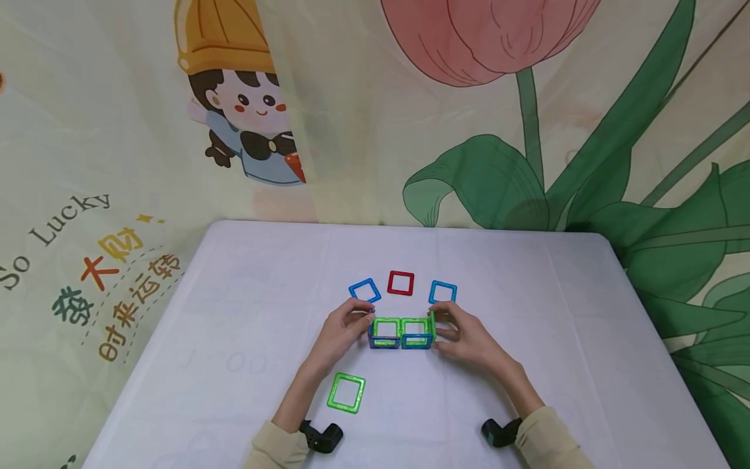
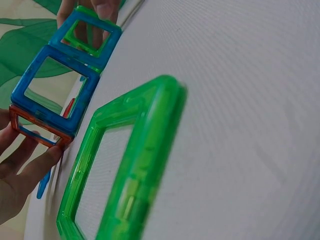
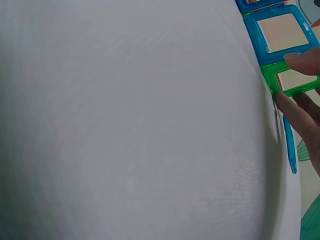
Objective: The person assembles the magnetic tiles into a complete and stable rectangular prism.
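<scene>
Upright box-like frame structure (image 1: 401,329) on white table (image 1: 527,280); blue front (image 2: 85,102), red left end (image 2: 41,122), green right end (image 1: 433,324); base (image 1: 387,320) seemingly green

We see round-cornered white table (image 1: 205,404); behind, cream backdrop (image 1: 346,130) printed with pink tulip (image 1: 492,39), green leaves (image 1: 492,182), cartoon figure (image 1: 258,111), "So Lucky" lettering (image 1: 55,224).

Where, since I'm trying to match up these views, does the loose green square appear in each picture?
Head: the loose green square lies below and left of centre.
Left wrist: the loose green square looms large, cut off by the bottom edge.
Right wrist: not in it.
Shared landmark: the joined squares, just below centre in head, upper left in left wrist, top right in right wrist.
</scene>
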### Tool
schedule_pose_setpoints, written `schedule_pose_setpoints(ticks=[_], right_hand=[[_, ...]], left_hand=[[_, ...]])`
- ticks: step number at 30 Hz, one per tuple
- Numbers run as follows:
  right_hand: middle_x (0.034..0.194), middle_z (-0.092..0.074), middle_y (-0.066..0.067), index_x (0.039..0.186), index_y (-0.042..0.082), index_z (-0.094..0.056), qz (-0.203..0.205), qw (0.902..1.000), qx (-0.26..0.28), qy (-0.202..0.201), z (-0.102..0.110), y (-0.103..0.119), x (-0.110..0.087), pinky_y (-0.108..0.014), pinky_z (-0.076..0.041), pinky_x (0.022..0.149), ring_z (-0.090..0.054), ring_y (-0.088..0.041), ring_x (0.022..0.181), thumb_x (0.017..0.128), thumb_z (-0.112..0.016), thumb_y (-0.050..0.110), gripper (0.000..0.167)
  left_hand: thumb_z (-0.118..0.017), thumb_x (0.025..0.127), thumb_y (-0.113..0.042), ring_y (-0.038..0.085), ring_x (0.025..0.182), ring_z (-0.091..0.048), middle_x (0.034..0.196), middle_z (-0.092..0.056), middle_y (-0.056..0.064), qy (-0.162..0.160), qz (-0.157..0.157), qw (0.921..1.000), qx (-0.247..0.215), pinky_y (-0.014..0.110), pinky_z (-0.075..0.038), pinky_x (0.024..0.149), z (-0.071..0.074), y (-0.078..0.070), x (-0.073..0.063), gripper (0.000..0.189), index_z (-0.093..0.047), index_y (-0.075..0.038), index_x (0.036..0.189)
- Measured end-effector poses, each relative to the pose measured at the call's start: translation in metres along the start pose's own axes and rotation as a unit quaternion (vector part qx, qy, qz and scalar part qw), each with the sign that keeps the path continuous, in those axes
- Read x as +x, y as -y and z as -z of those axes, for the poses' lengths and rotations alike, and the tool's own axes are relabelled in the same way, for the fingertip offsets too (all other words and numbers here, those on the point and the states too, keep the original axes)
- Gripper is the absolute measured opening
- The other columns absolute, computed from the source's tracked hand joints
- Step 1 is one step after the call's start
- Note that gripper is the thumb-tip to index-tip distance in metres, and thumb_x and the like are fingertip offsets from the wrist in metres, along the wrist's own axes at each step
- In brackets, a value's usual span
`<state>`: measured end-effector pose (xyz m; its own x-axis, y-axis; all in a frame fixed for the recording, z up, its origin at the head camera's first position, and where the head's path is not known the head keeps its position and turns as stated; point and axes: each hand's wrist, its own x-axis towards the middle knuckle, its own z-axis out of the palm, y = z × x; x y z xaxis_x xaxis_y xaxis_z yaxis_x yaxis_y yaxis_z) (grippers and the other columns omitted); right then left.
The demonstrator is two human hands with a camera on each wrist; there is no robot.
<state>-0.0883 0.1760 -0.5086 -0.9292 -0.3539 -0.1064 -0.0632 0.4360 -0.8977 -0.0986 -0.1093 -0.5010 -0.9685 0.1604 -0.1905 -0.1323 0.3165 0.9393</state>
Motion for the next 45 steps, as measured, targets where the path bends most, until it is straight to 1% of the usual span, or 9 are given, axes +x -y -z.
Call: schedule_pose_setpoints(ticks=[4, 9, 16, 22, 26, 32, 40, 45], right_hand=[[0.143, -0.056, -0.013, 0.143, 0.008, -0.047, 0.000, 1.0000, 0.003, -0.002, -0.001, 0.000, 0.000, -0.035, -0.056, 0.097, -0.056, -0.036, 0.135, 0.081, -0.081, -0.003, 0.071], [0.145, -0.055, -0.014, 0.144, 0.008, -0.046, 0.001, 1.0000, 0.003, -0.004, -0.002, 0.000, -0.001, -0.036, -0.056, 0.098, -0.055, -0.036, 0.136, 0.081, -0.081, -0.003, 0.073], [0.148, -0.055, -0.013, 0.147, 0.009, -0.045, 0.002, 0.9996, -0.028, -0.006, 0.000, 0.002, -0.002, -0.039, -0.054, 0.103, -0.057, -0.032, 0.134, 0.081, -0.082, 0.000, 0.076], [0.148, -0.056, -0.010, 0.148, 0.011, -0.046, 0.000, 0.9984, -0.056, -0.011, 0.002, 0.003, -0.005, -0.042, -0.052, 0.106, -0.058, -0.030, 0.134, 0.084, -0.079, 0.002, 0.073], [0.144, -0.058, -0.009, 0.145, 0.010, -0.050, 0.007, 0.9950, -0.092, -0.037, 0.004, 0.004, -0.006, -0.043, -0.052, 0.105, -0.059, -0.030, 0.132, 0.085, -0.079, 0.003, 0.066], [0.139, -0.062, -0.009, 0.140, 0.008, -0.056, 0.016, 0.9848, -0.154, -0.078, 0.009, 0.005, -0.005, -0.045, -0.054, 0.103, -0.061, -0.028, 0.128, 0.088, -0.079, 0.006, 0.057], [0.136, -0.062, -0.009, 0.138, 0.007, -0.059, 0.015, 0.9770, -0.196, -0.082, 0.013, 0.003, 0.001, -0.046, -0.054, 0.104, -0.061, -0.027, 0.124, 0.090, -0.078, 0.009, 0.051], [0.136, -0.063, -0.009, 0.137, 0.007, -0.060, 0.015, 0.9778, -0.194, -0.078, 0.014, 0.000, 0.004, -0.046, -0.053, 0.104, -0.061, -0.027, 0.125, 0.092, -0.076, 0.007, 0.048]], left_hand=[[-0.065, 0.102, -0.023, 0.022, 0.115, -0.064, 0.129, -0.068, 0.006, 0.001, 0.000, 1.0000, -0.001, 0.034, -0.054, 0.094, 0.000, 0.000, 0.000, 0.030, -0.064, -0.011, 0.129], [-0.065, 0.102, -0.022, 0.022, 0.115, -0.064, 0.129, -0.068, 0.006, 0.000, 0.000, 1.0000, -0.001, 0.034, -0.054, 0.094, 0.000, 0.001, 0.000, 0.028, -0.065, -0.012, 0.128], [-0.065, 0.102, -0.024, 0.022, 0.115, -0.064, 0.129, -0.068, 0.006, 0.002, -0.003, 1.0000, -0.003, 0.034, -0.054, 0.094, 0.001, 0.002, 0.000, 0.029, -0.065, -0.012, 0.128], [-0.066, 0.102, -0.026, 0.023, 0.116, -0.064, 0.130, -0.067, 0.006, 0.001, -0.004, 1.0000, -0.003, 0.035, -0.054, 0.095, 0.002, 0.002, 0.000, 0.029, -0.065, -0.012, 0.128], [-0.065, 0.102, -0.025, 0.023, 0.118, -0.064, 0.131, -0.067, 0.007, 0.002, -0.003, 1.0000, -0.005, 0.035, -0.055, 0.096, 0.002, 0.002, 0.000, 0.030, -0.065, -0.012, 0.128], [-0.065, 0.102, -0.024, 0.023, 0.119, -0.064, 0.132, -0.067, 0.006, 0.001, -0.001, 1.0000, -0.003, 0.035, -0.055, 0.095, 0.001, 0.001, 0.000, 0.028, -0.065, -0.012, 0.128], [-0.065, 0.102, -0.024, 0.022, 0.116, -0.064, 0.131, -0.067, 0.006, -0.001, 0.000, 1.0000, -0.005, 0.033, -0.055, 0.093, 0.000, 0.001, 0.000, 0.028, -0.065, -0.012, 0.127], [-0.065, 0.102, -0.024, 0.022, 0.117, -0.064, 0.131, -0.067, 0.005, -0.002, -0.001, 1.0000, -0.002, 0.036, -0.055, 0.096, 0.000, 0.002, 0.000, 0.030, -0.065, -0.011, 0.129]])
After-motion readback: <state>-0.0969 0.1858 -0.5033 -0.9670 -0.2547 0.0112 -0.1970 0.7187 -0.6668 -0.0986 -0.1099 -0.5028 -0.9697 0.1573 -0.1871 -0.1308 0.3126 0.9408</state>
